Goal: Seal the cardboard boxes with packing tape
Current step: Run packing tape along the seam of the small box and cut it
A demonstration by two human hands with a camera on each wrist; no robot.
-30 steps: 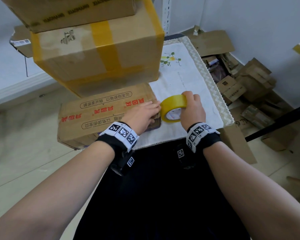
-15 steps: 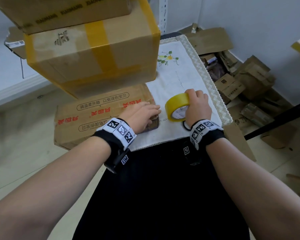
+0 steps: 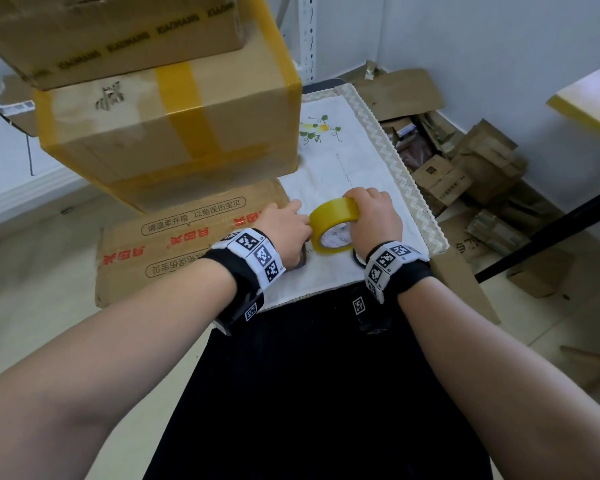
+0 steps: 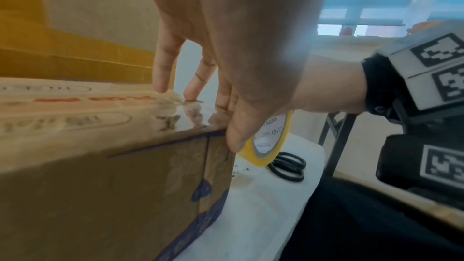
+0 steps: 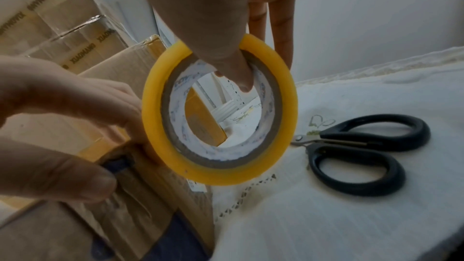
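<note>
White cloth-covered worktop [image 3: 343, 174]: printed cardboard box [image 3: 187, 233] lies with its long axis left-right, near-right corner just left of the yellow tape roll [image 3: 333, 225]. Right hand [image 3: 374, 220] grips the roll upright, thumb through the core, just beside that corner. Left hand [image 3: 284, 226], nearer the box, presses straight fingers on the glossy taped corner; scissors [image 5: 356, 154] lie right of the roll.

Matt brown cardboard box [image 3: 187, 244] with a glossy taped strip on top; glossy yellow tape [image 5: 220, 110], paper core; white woven cloth [image 3: 354, 168]; black plastic-handled scissors [image 5: 356, 154].
</note>
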